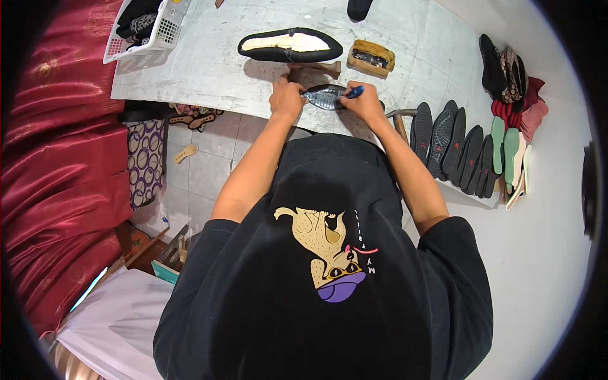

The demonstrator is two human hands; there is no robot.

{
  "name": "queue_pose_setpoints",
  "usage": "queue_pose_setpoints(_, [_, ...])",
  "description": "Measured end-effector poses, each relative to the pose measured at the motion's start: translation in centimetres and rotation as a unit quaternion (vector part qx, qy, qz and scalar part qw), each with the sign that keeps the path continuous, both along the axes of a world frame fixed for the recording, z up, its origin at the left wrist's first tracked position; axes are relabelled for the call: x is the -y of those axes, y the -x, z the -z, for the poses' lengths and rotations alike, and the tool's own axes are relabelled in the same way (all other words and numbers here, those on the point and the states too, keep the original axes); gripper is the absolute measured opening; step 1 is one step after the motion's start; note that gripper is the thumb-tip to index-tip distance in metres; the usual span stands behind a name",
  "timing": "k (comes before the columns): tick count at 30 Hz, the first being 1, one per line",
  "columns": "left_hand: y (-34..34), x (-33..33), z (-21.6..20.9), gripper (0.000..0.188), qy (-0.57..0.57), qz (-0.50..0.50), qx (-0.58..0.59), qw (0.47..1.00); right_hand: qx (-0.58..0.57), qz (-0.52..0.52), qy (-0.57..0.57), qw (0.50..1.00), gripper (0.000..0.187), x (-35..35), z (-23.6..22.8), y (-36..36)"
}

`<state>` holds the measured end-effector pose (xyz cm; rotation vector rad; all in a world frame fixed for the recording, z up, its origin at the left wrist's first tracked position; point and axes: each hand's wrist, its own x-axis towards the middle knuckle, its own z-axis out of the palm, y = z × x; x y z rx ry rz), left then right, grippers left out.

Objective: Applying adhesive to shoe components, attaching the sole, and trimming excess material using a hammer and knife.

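A black shoe sole (325, 97) with a patterned surface lies on the table near its front edge. My left hand (288, 99) grips the sole's left end, thumb against its edge. Over the sole's right end, my right hand (363, 102) is closed round a blue pen (354, 92); its tip is hidden by the fingers. Just beyond the sole lies a brown wooden tool (320, 68). Farther back stands a black shoe (290, 44) with a pale inside. To its right is a yellowish wooden block or box (372, 58) with a dark middle.
Several black soles (453, 142) line the table's right edge, beside green insoles (505, 149). A hammer (400, 123) lies near my right forearm. Shoes and red cloth (525, 101) are heaped at the wall. A white basket (166, 31) holds dark items at the back left.
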<state>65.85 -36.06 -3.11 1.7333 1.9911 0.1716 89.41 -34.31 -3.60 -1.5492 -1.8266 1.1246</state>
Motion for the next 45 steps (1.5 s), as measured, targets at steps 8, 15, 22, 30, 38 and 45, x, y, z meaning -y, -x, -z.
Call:
queue_pose_setpoints(8, [0.4, 0.1, -0.5, 0.035, -0.108, 0.163, -0.084, 0.977, -0.02, 0.063, -0.045, 0.997, 0.02, -0.2, -0.6, 4.3])
queue_pose_setpoints(15, [1.0, -0.6, 0.2, 0.041, -0.065, 0.235, -0.085, 0.966, -0.012, 0.148, -0.018, 0.989, 0.017, 0.5, -0.5, 3.7])
queue_pose_setpoints(22, [1.2, -0.7, 0.6, 0.045, -0.027, 0.248, -0.051, 0.967, 0.04, 0.245, 0.005, 0.969, 0.017, 0.9, -1.5, 3.9])
queue_pose_setpoints(30, [1.1, -2.6, 0.4, 0.066, 0.026, 0.369, -0.096, 0.924, 0.02, 0.227, -0.014, 0.974, 0.021, 1.1, -0.8, 6.7])
queue_pose_setpoints(38, [1.4, -4.9, 3.1, 0.066, -0.051, 0.382, 0.012, 0.922, 0.004, 0.251, 0.001, 0.968, 0.02, 1.5, -1.2, 6.6])
queue_pose_setpoints(45, [2.4, -6.1, 3.4, 0.064, -0.044, 0.39, 0.043, 0.919, 0.029, 0.346, -0.024, 0.938, 0.019, 2.2, -1.4, 4.2])
